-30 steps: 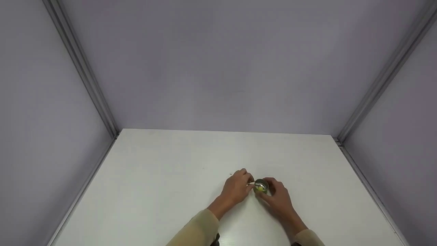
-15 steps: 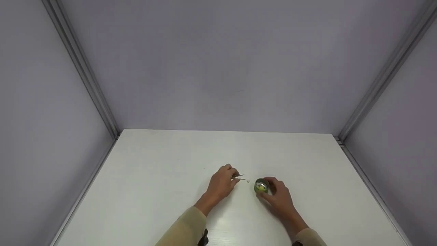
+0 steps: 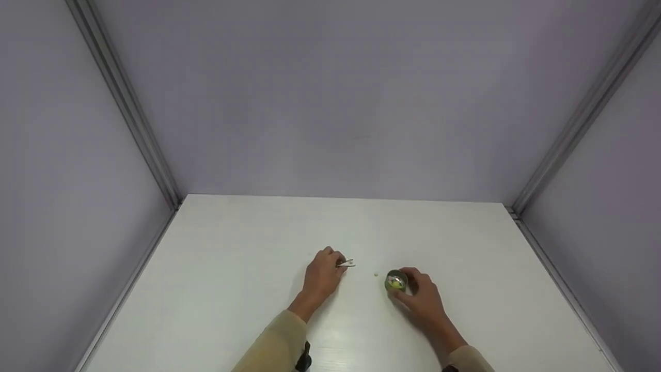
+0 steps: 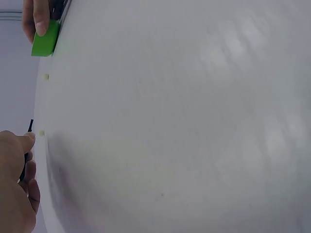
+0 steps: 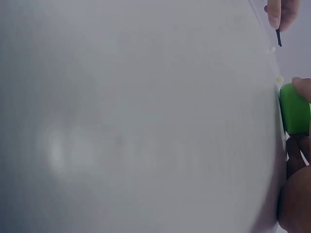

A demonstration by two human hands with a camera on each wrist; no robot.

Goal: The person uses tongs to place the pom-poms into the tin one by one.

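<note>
My left hand [image 3: 330,266] pinches thin metal tweezers [image 3: 347,263] whose tips point right, low over the white table [image 3: 248,289]. My right hand [image 3: 413,290] grips a small round green container [image 3: 396,281] that stands on the table with something yellowish inside. A tiny pale bead [image 3: 376,274] lies on the table between the tweezers and the container. In the left wrist view, two pale beads [image 4: 46,76] [image 4: 42,133] lie between my left hand [image 4: 17,165] and the green container [image 4: 44,42]. The right wrist view shows the container [image 5: 294,109], both beads [image 5: 279,79] and the tweezers' dark tip [image 5: 278,38].
Grey-lilac walls [image 3: 341,103] close in the table on the back, left and right, with metal corner strips [image 3: 126,108]. Beige sleeves [image 3: 279,341] cover both forearms.
My left hand has drawn the tweezers leftward away from the container's mouth. A pale bead now lies on the table between them. The right hand has kept hold of the container.
</note>
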